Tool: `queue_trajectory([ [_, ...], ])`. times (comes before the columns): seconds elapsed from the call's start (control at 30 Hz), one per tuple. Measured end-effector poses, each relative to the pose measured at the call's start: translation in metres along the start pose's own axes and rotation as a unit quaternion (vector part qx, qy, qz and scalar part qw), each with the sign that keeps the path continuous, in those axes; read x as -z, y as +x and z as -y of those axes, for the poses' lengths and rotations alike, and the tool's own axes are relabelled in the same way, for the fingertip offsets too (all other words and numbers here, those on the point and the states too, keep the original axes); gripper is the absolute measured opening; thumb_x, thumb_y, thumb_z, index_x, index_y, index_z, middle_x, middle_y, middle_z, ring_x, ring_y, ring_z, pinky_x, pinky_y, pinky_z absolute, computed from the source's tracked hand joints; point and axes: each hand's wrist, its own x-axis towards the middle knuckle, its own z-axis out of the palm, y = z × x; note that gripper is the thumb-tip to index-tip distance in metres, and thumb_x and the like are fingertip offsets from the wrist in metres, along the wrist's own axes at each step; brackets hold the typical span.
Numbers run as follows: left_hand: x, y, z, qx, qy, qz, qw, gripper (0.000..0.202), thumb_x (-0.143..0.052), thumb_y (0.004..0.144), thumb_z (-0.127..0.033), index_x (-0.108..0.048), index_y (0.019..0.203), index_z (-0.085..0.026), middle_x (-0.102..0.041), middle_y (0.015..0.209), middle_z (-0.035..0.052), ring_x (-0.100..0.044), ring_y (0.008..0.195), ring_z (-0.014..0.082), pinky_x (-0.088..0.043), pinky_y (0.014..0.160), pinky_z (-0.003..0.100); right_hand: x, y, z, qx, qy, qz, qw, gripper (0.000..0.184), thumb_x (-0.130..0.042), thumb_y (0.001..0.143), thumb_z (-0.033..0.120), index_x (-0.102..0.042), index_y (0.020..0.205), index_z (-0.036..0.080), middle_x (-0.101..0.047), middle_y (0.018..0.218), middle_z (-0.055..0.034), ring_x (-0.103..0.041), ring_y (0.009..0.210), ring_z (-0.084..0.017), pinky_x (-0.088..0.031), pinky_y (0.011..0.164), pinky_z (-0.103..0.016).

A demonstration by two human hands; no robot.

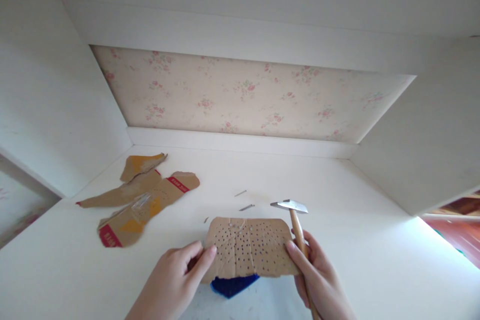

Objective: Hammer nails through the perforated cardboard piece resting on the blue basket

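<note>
A piece of brown cardboard (pixel 245 247) dotted with many small holes is held up between both hands. My left hand (pixel 180 272) pinches its left edge between thumb and fingers. At the right edge, my right hand (pixel 313 270) presses its thumb on the cardboard while its fingers wrap round the wooden handle of a hammer (pixel 296 225), whose metal head points up and away. Several small nail heads appear near the cardboard's top edge. Under the cardboard, a dark blue object (pixel 232 286) shows in part; its kind is hidden.
Two loose nails, a thin one (pixel 240 193) and a thicker one (pixel 247 207), lie beyond the cardboard on the white surface (pixel 375 240). Torn cardboard pieces (pixel 142 205) with red and orange print lie at the left. White panels (pixel 397 150) enclose the sides and back.
</note>
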Motion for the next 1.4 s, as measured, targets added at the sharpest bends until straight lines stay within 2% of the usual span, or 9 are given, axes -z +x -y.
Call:
queue_trajectory([
  [0.13,-0.001,0.006,0.002,-0.004,0.027,-0.018,0.999,0.051,-0.035,0.094,-0.063,-0.035,0.063,-0.022,-0.037,0.054,-0.0048,-0.041,0.054,0.0140,-0.025,0.055,0.027,0.000,0.006,-0.009,0.008,-0.016,0.026,1.000,0.049,-0.057,0.086,0.062,-0.052,0.110,0.019,-0.038,0.041,0.0147,-0.024,0.027,-0.001,-0.012,0.033,-0.014],
  [0.27,0.000,0.006,0.007,-0.004,-0.002,-0.022,1.000,0.054,-0.039,0.092,-0.065,-0.031,0.060,-0.022,-0.030,0.053,-0.0058,-0.036,0.052,0.0130,-0.023,0.053,0.026,0.004,0.008,-0.013,0.000,-0.003,0.020,1.000,0.049,-0.052,0.088,0.064,-0.053,0.111,0.021,-0.048,0.046,0.0106,-0.028,0.025,-0.002,-0.014,0.032,-0.014],
  [0.37,0.010,0.011,0.012,-0.005,-0.019,-0.033,0.999,0.053,-0.036,0.093,-0.064,-0.034,0.061,-0.022,-0.033,0.054,-0.0053,-0.039,0.055,0.0139,-0.027,0.054,0.026,0.008,0.010,-0.013,-0.009,0.031,-0.004,0.999,0.045,-0.056,0.086,0.065,-0.056,0.100,0.023,-0.049,0.049,0.0104,-0.031,0.025,-0.002,-0.018,0.030,-0.014],
  [0.53,0.040,0.043,0.012,-0.014,0.051,-0.078,0.996,0.054,-0.029,0.096,-0.063,-0.041,0.062,-0.022,-0.043,0.056,-0.0035,-0.049,0.061,0.0170,-0.033,0.058,0.026,0.019,0.034,-0.012,-0.016,0.163,0.008,0.987,0.033,-0.068,0.084,0.053,-0.058,0.093,0.023,-0.057,0.072,0.0097,-0.038,0.026,0.001,-0.027,0.026,-0.012],
  [0.67,0.050,0.081,0.000,-0.077,0.180,-0.065,0.979,0.059,-0.017,0.101,-0.052,-0.051,0.065,-0.021,-0.059,0.061,0.0015,-0.061,0.064,0.0198,-0.038,0.060,0.027,0.031,0.064,-0.011,-0.027,0.324,0.085,0.942,0.024,-0.072,0.085,0.039,-0.060,0.097,0.022,-0.049,0.060,0.0132,-0.036,0.023,0.000,-0.029,0.021,-0.011],
  [0.8,0.035,0.122,-0.014,-0.138,0.275,-0.002,0.952,0.056,-0.020,0.103,-0.046,-0.065,0.081,-0.019,-0.073,0.082,0.0092,-0.069,0.081,0.0234,-0.044,0.069,0.030,0.039,0.075,-0.016,-0.026,0.360,0.123,0.925,0.023,-0.069,0.086,0.037,-0.061,0.103,0.023,-0.044,0.057,0.0142,-0.030,0.021,0.001,-0.029,0.019,-0.010],
  [1.03,-0.004,0.180,-0.038,-0.218,0.357,0.063,0.906,0.048,-0.035,0.098,-0.052,-0.068,0.099,-0.017,-0.075,0.093,0.0151,-0.071,0.086,0.0302,-0.049,0.073,0.038,0.044,0.074,-0.033,-0.038,0.375,0.142,0.915,0.019,-0.064,0.090,0.037,-0.062,0.102,0.022,-0.046,0.059,0.0132,-0.029,0.022,0.002,-0.028,0.020,-0.009],
  [1.2,-0.021,0.204,-0.050,-0.258,0.392,0.072,0.880,0.041,-0.037,0.100,-0.046,-0.065,0.102,-0.016,-0.075,0.094,0.0161,-0.071,0.089,0.0291,-0.049,0.076,0.038,0.050,0.083,-0.034,-0.041,0.375,0.150,0.914,0.021,-0.067,0.088,0.039,-0.061,0.102,0.023,-0.047,0.058,0.0134,-0.032,0.022,0.000,-0.031,0.020,-0.012],
  [1.4,-0.026,0.214,-0.048,-0.289,0.416,0.099,0.856,0.026,-0.041,0.097,-0.022,-0.065,0.100,-0.014,-0.075,0.090,0.0164,-0.072,0.085,0.0275,-0.049,0.075,0.038,0.047,0.086,-0.034,-0.049,0.377,0.161,0.911,0.023,-0.068,0.088,0.039,-0.062,0.102,0.023,-0.048,0.057,0.0135,-0.033,0.023,-0.001,-0.031,0.020,-0.012],
])
